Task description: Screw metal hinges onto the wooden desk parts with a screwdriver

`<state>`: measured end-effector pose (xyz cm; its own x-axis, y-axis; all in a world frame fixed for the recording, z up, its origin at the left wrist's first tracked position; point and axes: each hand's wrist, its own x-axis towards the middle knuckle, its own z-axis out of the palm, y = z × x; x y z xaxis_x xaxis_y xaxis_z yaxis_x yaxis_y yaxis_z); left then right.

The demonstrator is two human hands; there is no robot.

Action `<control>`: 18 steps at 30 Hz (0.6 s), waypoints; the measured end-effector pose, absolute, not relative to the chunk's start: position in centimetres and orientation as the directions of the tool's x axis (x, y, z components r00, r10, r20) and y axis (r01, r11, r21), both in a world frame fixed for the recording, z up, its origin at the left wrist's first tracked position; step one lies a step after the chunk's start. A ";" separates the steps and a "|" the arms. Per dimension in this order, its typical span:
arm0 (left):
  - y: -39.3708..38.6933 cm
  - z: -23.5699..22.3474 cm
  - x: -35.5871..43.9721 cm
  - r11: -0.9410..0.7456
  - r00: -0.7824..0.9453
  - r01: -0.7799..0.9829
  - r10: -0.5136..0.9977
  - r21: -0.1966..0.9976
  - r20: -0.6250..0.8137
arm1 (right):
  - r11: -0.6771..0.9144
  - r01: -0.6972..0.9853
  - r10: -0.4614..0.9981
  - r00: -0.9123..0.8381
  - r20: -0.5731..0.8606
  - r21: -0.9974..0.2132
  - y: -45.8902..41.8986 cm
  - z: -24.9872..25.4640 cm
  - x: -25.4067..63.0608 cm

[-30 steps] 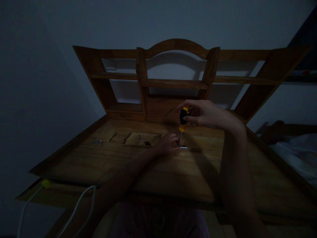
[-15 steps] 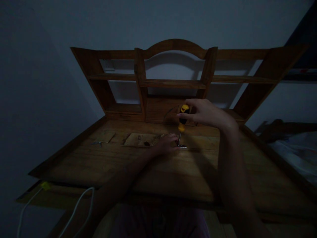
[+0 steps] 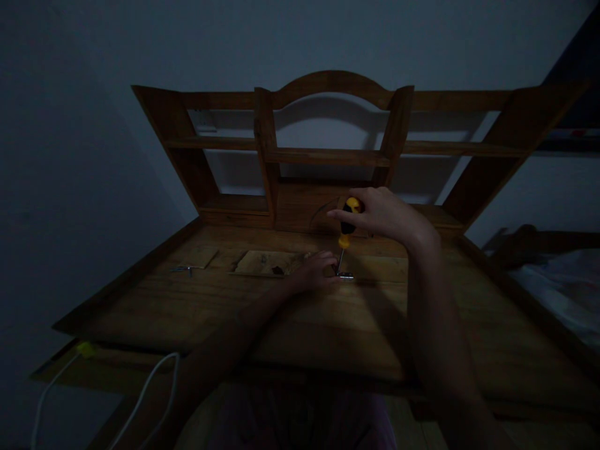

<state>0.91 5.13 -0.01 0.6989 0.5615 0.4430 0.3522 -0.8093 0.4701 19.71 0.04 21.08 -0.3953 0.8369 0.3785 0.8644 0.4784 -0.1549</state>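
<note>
My right hand is closed round the black and yellow handle of a screwdriver that stands upright, its tip down on a small metal bracket on the wooden board. My left hand rests on the board just left of the bracket, fingers curled at the screwdriver's tip; whether it pinches a screw is too dark to tell.
A wooden shelf unit with an arched top stands behind the board against the wall. A recessed patch and a small metal piece lie to the left. White cables hang at the lower left. Bedding lies right.
My right hand has turned slightly on the screwdriver handle, fingers shifting round it. The left hand and bracket stay put.
</note>
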 end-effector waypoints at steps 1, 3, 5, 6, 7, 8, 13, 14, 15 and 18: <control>5.2 0.0 0.9 -0.814 0.701 0.342 0.554 0.469 0.450 | 0.496 0.853 0.834 -0.415 0.363 -0.165 0.0 21.1 19.8; 5.2 0.0 0.9 -0.825 0.710 0.315 0.533 0.469 0.460 | 0.553 0.807 0.817 -0.475 0.328 -0.208 -0.2 21.4 20.3; 5.2 0.1 0.9 -0.821 0.713 0.319 0.537 0.474 0.451 | 0.601 0.756 0.794 -0.526 0.305 -0.259 -0.5 21.7 21.0; 5.1 0.2 0.9 -0.817 0.715 0.324 0.542 0.477 0.443 | 0.613 0.741 0.787 -0.539 0.300 -0.276 -0.6 21.9 21.2; 5.1 0.2 0.9 -0.814 0.716 0.328 0.545 0.479 0.436 | 0.617 0.733 0.784 -0.544 0.299 -0.285 -0.7 22.0 21.4; 5.1 0.3 0.9 -0.813 0.719 0.329 0.546 0.481 0.430 | 0.615 0.733 0.786 -0.541 0.300 -0.291 -0.8 22.1 21.5; 5.0 0.3 0.9 -0.817 0.716 0.327 0.542 0.475 0.439 | 0.537 0.808 0.830 -0.454 0.324 -0.243 -0.5 21.7 20.7; 5.0 0.3 0.9 -0.817 0.713 0.334 0.545 0.470 0.441 | 0.526 0.823 0.830 -0.441 0.341 -0.215 -0.4 21.6 20.5; 5.0 0.3 0.9 -0.818 0.711 0.337 0.546 0.467 0.443 | 0.521 0.832 0.825 -0.435 0.359 -0.189 -0.4 21.6 20.3; 5.0 0.2 0.9 -0.829 0.713 0.311 0.526 0.464 0.463 | 0.521 0.839 0.815 -0.436 0.381 -0.155 -0.3 21.5 19.9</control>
